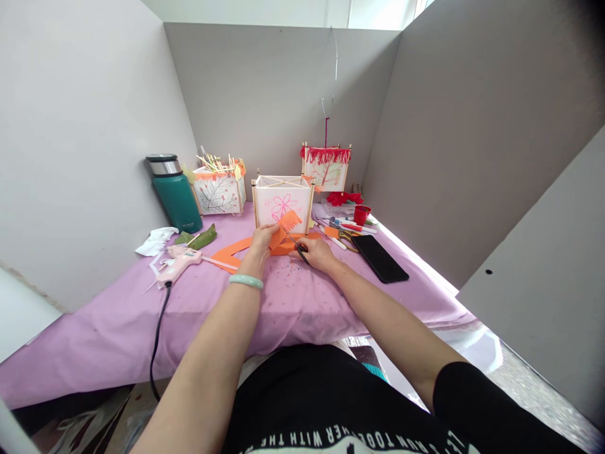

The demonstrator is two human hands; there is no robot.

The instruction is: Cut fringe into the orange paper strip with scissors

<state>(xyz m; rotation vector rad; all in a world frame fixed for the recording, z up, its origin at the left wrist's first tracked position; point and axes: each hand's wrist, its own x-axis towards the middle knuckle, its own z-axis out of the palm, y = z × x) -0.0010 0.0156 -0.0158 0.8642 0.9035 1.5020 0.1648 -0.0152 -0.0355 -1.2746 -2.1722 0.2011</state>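
Left fingers [274, 229] hold fringed orange paper [290, 221]; right fingers [308, 243] grip scissors [302, 248]

The left fingers are pinched narrow on the orange paper, its fringed end standing up beyond them. The right fingers are curled round the dark scissor handles, with the blades pointing towards the paper between the two hands; whether they are cutting it is too small to tell. Below and to the left of the left fingers, a long orange strip [231, 254] lies on the purple-draped tabletop [312, 299].

Just beyond the fingers stands a white-panelled box [265, 198] with a pink flower drawing. Farther beyond the right fingers is a red-fringed box [327, 167].

To the left of the left fingers lie a pink glue gun [178, 267] and a green leaf [204, 236], with a teal bottle [174, 197] farther off. To the right of the right fingers are gold-handled scissors [350, 242] and a black phone [380, 258], with a red cup [362, 215] beyond the phone.
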